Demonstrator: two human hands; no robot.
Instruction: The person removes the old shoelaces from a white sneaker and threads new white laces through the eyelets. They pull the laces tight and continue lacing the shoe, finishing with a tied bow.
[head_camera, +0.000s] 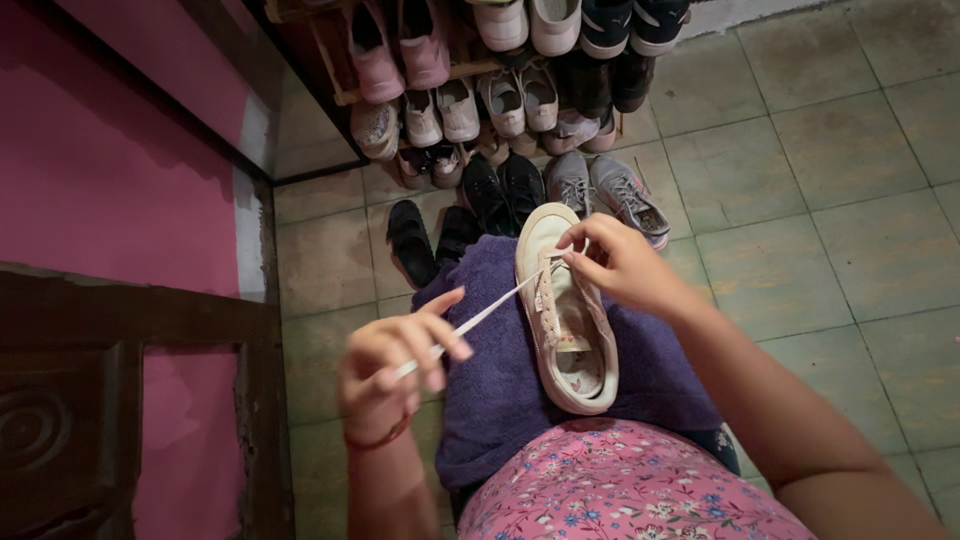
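Cream sneaker (565, 320) lies sole-down on purple towel (500, 390) across the lap, toe at 12 o'clock. Right hand (620, 262) fingers pinch white shoelace (490, 312) at the eyelets; left hand (390, 365) fingers pinch its free end, at 8 o'clock, lace taut. Shoe rack (500, 70) beyond.

I see a cream shoe (563, 320) with a white lace (487, 314) on a purple towel (500, 380). My garment (625, 485) is pink with small flowers. The wall (110, 170) is magenta, the floor tiles (860, 180) grey-green.
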